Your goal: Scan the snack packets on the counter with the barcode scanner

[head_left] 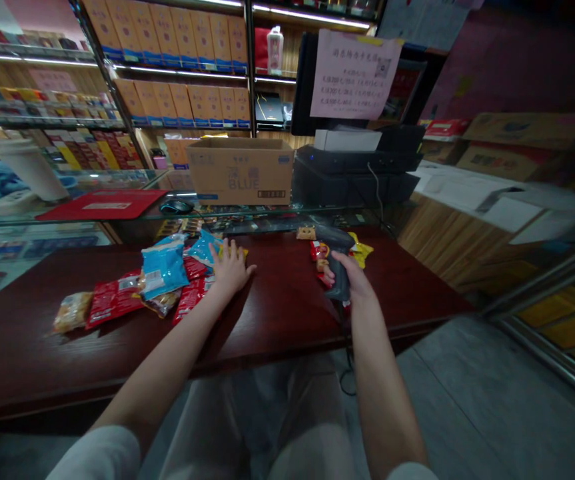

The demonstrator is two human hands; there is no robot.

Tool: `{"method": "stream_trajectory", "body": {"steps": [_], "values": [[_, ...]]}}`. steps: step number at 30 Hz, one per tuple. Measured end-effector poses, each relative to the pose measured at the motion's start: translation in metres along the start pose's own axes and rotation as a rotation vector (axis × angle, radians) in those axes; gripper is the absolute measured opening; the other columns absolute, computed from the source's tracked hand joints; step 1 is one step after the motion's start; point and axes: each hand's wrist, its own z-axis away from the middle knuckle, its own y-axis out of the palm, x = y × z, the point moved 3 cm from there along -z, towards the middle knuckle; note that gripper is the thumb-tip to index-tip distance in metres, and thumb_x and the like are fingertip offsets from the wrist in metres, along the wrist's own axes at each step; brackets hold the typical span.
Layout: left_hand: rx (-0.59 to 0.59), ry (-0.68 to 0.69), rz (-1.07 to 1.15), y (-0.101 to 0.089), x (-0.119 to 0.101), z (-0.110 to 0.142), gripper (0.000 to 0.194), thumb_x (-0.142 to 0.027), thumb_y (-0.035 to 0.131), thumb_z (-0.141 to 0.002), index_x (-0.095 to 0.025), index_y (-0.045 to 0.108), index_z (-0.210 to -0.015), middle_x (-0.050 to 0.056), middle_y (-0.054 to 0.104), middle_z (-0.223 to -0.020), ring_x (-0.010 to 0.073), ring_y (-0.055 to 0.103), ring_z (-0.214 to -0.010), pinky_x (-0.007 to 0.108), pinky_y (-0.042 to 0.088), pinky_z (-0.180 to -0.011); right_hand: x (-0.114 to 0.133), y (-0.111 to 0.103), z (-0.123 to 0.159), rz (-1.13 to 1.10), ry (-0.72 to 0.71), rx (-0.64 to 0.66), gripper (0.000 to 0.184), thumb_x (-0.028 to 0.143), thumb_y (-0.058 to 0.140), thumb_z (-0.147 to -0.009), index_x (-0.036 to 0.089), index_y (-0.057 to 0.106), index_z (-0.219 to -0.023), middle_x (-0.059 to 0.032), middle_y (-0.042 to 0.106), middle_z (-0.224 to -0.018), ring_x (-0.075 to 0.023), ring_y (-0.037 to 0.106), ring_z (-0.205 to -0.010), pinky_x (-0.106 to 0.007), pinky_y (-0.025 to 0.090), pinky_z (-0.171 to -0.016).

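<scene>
My right hand (350,277) is wrapped round the handle of a dark barcode scanner (336,243), whose cord hangs off the desk's front edge. Behind and beside the scanner lie small red and yellow snack packets, among them a yellow packet (361,251). Fingers spread, my left hand (230,267) rests over the right end of a pile of snack bags. Under its fingers are a blue bag (204,248) and a bit of yellow packaging. Further left in the pile are another blue bag (163,268), a red bag (114,300) and a clear bag of tan food (73,312).
On the glass counter behind the desk (277,300) stand an open cardboard box (242,175), a computer mouse (176,207), a red mat (104,205) and a white cup (32,170). A monitor with a paper notice (352,77) rises above black equipment (357,177). Shelves line the back.
</scene>
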Motion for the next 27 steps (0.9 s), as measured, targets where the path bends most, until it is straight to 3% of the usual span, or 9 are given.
{"method": "stream_trajectory", "body": {"steps": [3, 5, 8, 11, 14, 18, 21, 23, 27], "values": [[-0.039, 0.111, 0.153, 0.004, -0.036, -0.018, 0.056, -0.04, 0.06, -0.088, -0.015, 0.055, -0.139, 0.023, 0.039, -0.157, 0.0365, 0.02, -0.153, 0.064, -0.005, -0.119, 0.022, -0.025, 0.016, 0.063, -0.044, -0.175, 0.031, 0.039, 0.077, -0.073, 0.02, 0.057, -0.085, 0.0027, 0.059, -0.061, -0.0084, 0.046, -0.042, -0.02, 0.036, -0.035], [0.015, 0.14, 0.31, 0.015, -0.069, -0.037, 0.05, -0.038, 0.057, -0.091, -0.015, 0.056, -0.135, 0.023, 0.046, -0.151, 0.0369, 0.033, -0.147, 0.063, 0.003, -0.12, 0.031, -0.041, 0.022, 0.041, -0.014, -0.207, 0.032, 0.039, 0.078, -0.072, 0.021, 0.054, -0.082, 0.0034, 0.057, -0.061, -0.008, 0.046, -0.043, -0.02, 0.037, -0.036], [0.164, 0.03, 0.6, 0.041, -0.112, -0.071, 0.054, -0.033, 0.059, -0.09, -0.009, 0.05, -0.137, 0.027, 0.047, -0.145, 0.0368, 0.045, -0.139, 0.053, 0.031, -0.115, 0.032, -0.058, 0.025, -0.054, 0.075, -0.097, 0.029, 0.039, 0.075, -0.074, 0.021, 0.052, -0.081, 0.0065, 0.047, -0.057, -0.0062, 0.036, -0.041, -0.018, 0.034, -0.035], [0.169, -0.021, 0.678, 0.066, -0.136, -0.108, 0.065, -0.025, 0.061, -0.087, -0.003, 0.038, -0.144, 0.034, 0.03, -0.155, 0.0357, 0.039, -0.144, 0.046, 0.034, -0.114, 0.024, -0.07, 0.024, -0.117, 0.1, 0.009, 0.025, 0.039, 0.071, -0.079, 0.022, 0.053, -0.083, 0.0079, 0.04, -0.056, -0.0055, 0.027, -0.04, -0.017, 0.028, -0.033], [0.174, -0.031, 0.726, 0.087, -0.138, -0.142, 0.08, -0.02, 0.069, -0.077, -0.006, 0.033, -0.148, 0.032, 0.021, -0.16, 0.0367, 0.031, -0.149, 0.047, 0.029, -0.117, 0.01, -0.079, 0.022, -0.149, 0.089, 0.046, 0.024, 0.039, 0.069, -0.08, 0.022, 0.055, -0.089, 0.0083, 0.037, -0.058, -0.005, 0.025, -0.041, -0.015, 0.026, -0.035], [0.229, -0.042, 0.817, 0.104, -0.129, -0.167, 0.082, -0.021, 0.078, -0.064, -0.011, 0.047, -0.139, 0.026, 0.044, -0.151, 0.0377, 0.039, -0.144, 0.048, 0.027, -0.118, -0.003, -0.086, 0.022, -0.165, 0.096, 0.056, 0.028, 0.039, 0.069, -0.081, 0.023, 0.055, -0.099, 0.008, 0.04, -0.062, -0.005, 0.027, -0.041, -0.016, 0.029, -0.036], [0.245, -0.086, 0.896, 0.108, -0.126, -0.167, 0.064, -0.022, 0.082, -0.056, -0.013, 0.062, -0.116, 0.024, 0.05, -0.144, 0.0429, 0.037, -0.143, 0.051, 0.027, -0.117, -0.006, -0.086, 0.024, -0.162, 0.118, 0.064, 0.03, 0.04, 0.071, -0.08, 0.022, 0.056, -0.098, 0.0074, 0.041, -0.063, -0.0053, 0.03, -0.042, -0.016, 0.03, -0.036], [0.235, -0.133, 0.962, 0.107, -0.125, -0.161, 0.053, -0.02, 0.084, -0.05, -0.014, 0.063, -0.098, 0.023, 0.049, -0.142, 0.0452, 0.034, -0.143, 0.051, 0.027, -0.117, -0.005, -0.086, 0.025, -0.157, 0.118, 0.057, 0.031, 0.04, 0.072, -0.079, 0.022, 0.056, -0.099, 0.0073, 0.042, -0.063, -0.0054, 0.031, -0.042, -0.017, 0.03, -0.036], [0.201, -0.227, 1.169, 0.097, -0.117, -0.137, 0.049, -0.016, 0.085, -0.05, -0.017, 0.057, -0.09, 0.019, 0.055, -0.132, 0.0386, 0.044, -0.136, 0.048, 0.035, -0.114, -0.003, -0.081, 0.027, -0.129, 0.086, 0.015, 0.032, 0.039, 0.072, -0.078, 0.021, 0.057, -0.1, 0.0077, 0.042, -0.061, -0.0051, 0.031, -0.041, -0.017, 0.029, -0.036]]}}
